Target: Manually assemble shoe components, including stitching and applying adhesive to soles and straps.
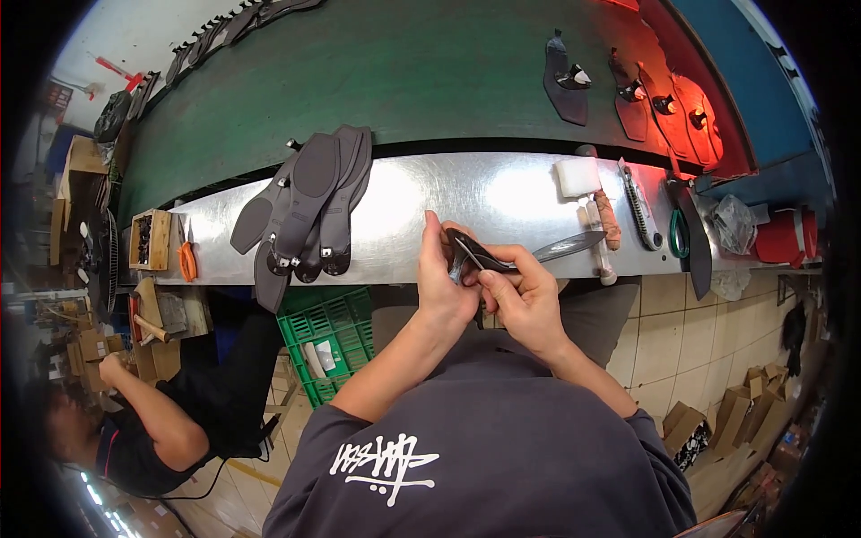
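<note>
In front of my body, at the table's near edge, I hold a glossy black shoe sole [475, 253] with a curved heel end. My left hand [444, 282] is closed around the heel end, one finger pointing up beside it. My right hand [525, 300] pinches at its middle, with thumb and fingers close together. Past my right fingers sticks out a long, narrow dark piece [571, 245] with a pale streak; it seems to be the front of the same sole, though my fingers hide the join. The underside is hidden.
A pile of dark grey soles [309, 193] lies left on the metal table [404, 188]. Right are a white block [577, 177], a cutter [635, 206] and scissors [677, 231]. Orange-handled pliers [186, 258] lie left. Behind runs a green belt [430, 72] with heeled soles [565, 85]. Another person [161, 421] sits left.
</note>
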The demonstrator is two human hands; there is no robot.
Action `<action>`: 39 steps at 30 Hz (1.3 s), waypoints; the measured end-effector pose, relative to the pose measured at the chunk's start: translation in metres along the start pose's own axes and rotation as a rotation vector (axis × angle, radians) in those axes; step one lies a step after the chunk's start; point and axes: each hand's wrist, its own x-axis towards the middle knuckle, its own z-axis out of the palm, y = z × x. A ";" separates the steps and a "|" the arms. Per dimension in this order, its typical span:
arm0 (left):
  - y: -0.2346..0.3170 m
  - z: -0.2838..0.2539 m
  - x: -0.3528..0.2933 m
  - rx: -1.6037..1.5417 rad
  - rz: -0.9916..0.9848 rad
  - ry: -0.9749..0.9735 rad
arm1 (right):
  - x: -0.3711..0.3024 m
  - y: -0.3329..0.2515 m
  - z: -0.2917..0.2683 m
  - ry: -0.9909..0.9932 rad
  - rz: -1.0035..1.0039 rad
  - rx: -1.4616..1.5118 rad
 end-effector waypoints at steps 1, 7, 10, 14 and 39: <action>-0.001 0.001 0.000 0.000 -0.001 0.000 | 0.000 -0.002 -0.001 -0.013 0.032 0.014; 0.008 0.009 -0.003 -0.017 0.021 -0.021 | 0.002 -0.017 -0.015 -0.220 0.106 -0.002; 0.012 0.017 -0.006 -0.010 -0.056 0.161 | 0.001 -0.016 -0.014 -0.227 0.021 -0.175; 0.008 0.005 -0.003 0.000 -0.056 0.052 | 0.003 -0.005 -0.008 -0.159 -0.022 -0.165; 0.010 0.027 -0.004 0.105 0.273 0.174 | 0.009 0.016 0.010 0.035 -0.472 -0.837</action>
